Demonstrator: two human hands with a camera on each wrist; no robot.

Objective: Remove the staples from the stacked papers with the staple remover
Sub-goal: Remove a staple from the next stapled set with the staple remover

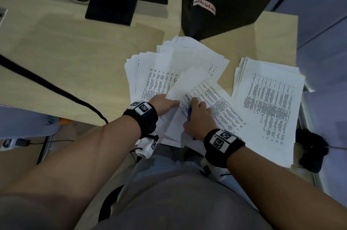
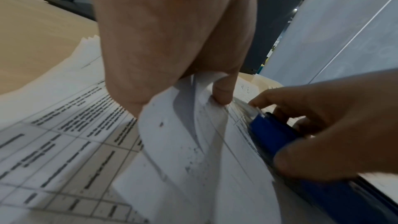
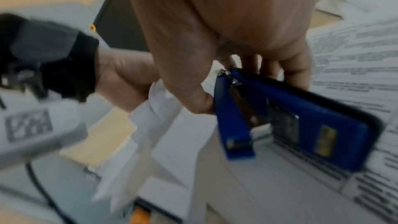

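Just in front of the black computer tower (image 1: 216, 0), the left hand (image 1: 165, 105) is pinching back folded white sheets of the fanned printed paper stack (image 1: 169, 72), while the right hand (image 1: 199, 119) is gripping the blue plastic staple remover (image 3: 280, 117) against it; the separate pile (image 1: 268, 102) suggests partial progress.

Matt white paper sheets (image 1: 266, 98), glossy blue plastic staple remover (image 3: 301, 125), smooth pale wood-look desk (image 1: 75, 51)

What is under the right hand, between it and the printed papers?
The right hand holds a blue staple remover over the printed papers. Its front tip is covered by the fingers, so no staple can be seen there. The left hand lifts a folded-back sheet beside it.
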